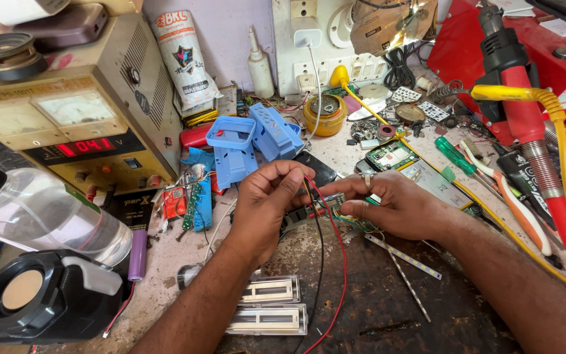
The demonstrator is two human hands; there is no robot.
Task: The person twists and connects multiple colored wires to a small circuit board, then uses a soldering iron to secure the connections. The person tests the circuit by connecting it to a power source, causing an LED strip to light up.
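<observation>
My left hand [266, 200] and my right hand [394, 206] meet at the middle of a cluttered workbench. Between them sits a small green circuit board [332, 200] with wires. My left fingers pinch the tops of a red wire [342, 262] and a black wire [320, 262], which trail down toward me. My right hand, with a ring on one finger, cups and grips the board from the right. Much of the board is hidden by my fingers.
A beige power supply [99, 111] with a red display stands at the left, a clear bottle [40, 216] and black speaker [40, 295] below it. Blue plastic housings [250, 141] lie behind my hands. A red hot-air gun [525, 111], screwdrivers [456, 156] and pliers [515, 203] crowd the right. LED strips [404, 257] lie nearby.
</observation>
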